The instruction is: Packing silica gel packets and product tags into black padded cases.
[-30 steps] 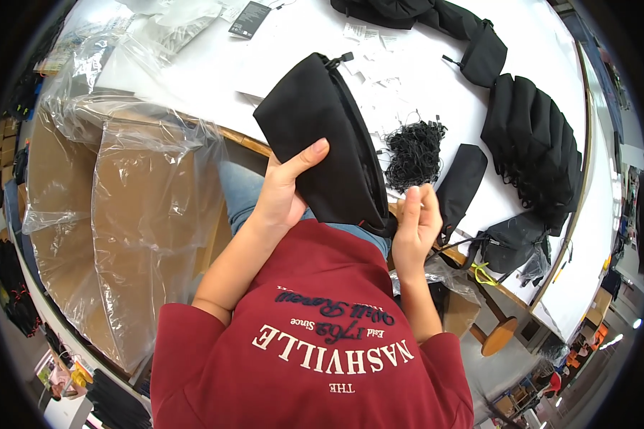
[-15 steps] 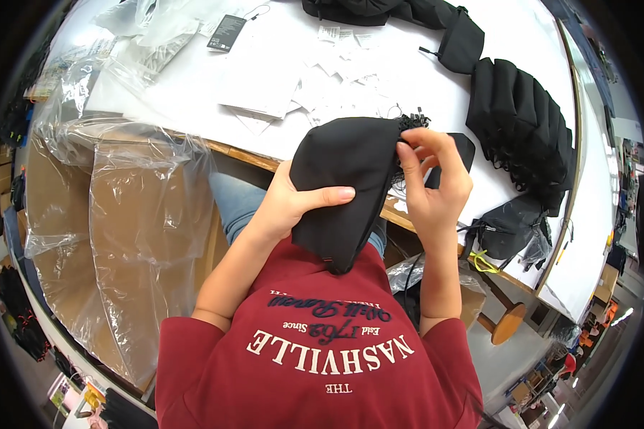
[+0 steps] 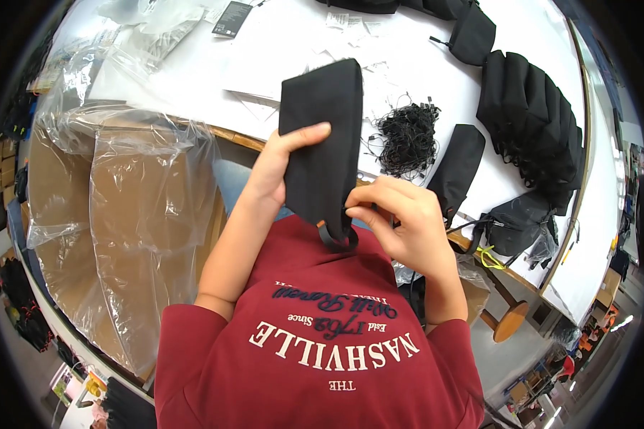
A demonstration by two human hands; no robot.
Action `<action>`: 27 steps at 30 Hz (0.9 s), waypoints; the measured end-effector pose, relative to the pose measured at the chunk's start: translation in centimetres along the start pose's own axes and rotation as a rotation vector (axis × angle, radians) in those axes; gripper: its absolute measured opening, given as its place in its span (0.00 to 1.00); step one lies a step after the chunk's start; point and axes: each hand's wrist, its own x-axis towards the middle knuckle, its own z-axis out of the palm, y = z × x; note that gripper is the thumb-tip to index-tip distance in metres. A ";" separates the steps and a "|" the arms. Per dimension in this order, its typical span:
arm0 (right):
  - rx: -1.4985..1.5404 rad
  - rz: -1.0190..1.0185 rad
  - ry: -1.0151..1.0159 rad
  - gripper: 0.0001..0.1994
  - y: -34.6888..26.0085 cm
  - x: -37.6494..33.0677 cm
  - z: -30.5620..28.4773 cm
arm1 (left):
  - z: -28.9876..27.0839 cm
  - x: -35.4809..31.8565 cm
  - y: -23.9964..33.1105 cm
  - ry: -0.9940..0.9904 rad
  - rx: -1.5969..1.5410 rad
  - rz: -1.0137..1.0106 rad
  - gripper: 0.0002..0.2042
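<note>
A black fabric pouch (image 3: 323, 121) is held upright in front of my chest, its long narrow side turned to the right. My left hand (image 3: 270, 168) grips it from the left, thumb lying across its front. At its lower end hang a black strap loop (image 3: 342, 245) and a small orange tab (image 3: 320, 224). My right hand (image 3: 406, 220) is closed in a pinch against the pouch's lower right edge; what lies between the fingertips is hidden. Just beyond that hand, a tangled heap of thin black cords (image 3: 410, 136) lies on the white table (image 3: 254, 68).
To the right lie another black pouch (image 3: 459, 166), a row of stacked black pouches (image 3: 529, 111) and a black bag (image 3: 511, 227). Clear plastic (image 3: 147, 193) covers brown cardboard at left. White paper labels and a black tag (image 3: 232, 19) are scattered on the far table.
The pouch has turned, with its narrow side now showing, and has risen slightly. My right hand has moved from its upper end down to its lower edge, uncovering the cord heap.
</note>
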 end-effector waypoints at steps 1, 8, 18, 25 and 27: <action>-0.022 0.010 -0.018 0.05 0.0 0.0 0.1 | -0.3 0.4 0.4 -0.007 -0.024 -0.005 0.13; 0.016 0.049 -0.113 0.06 -0.1 0.0 -0.2 | -0.7 1.9 1.1 -0.049 -0.116 -0.017 0.12; -0.753 -0.205 0.121 0.29 0.9 0.5 0.9 | 1.6 -0.8 0.0 0.099 -0.068 -0.026 0.16; 0.148 0.113 0.322 0.28 1.9 -1.2 -0.9 | -3.2 -2.7 0.4 0.118 1.106 0.817 0.29; 0.381 0.186 0.336 0.26 1.7 -1.6 -1.0 | -1.9 -3.5 1.2 -0.043 0.865 0.635 0.26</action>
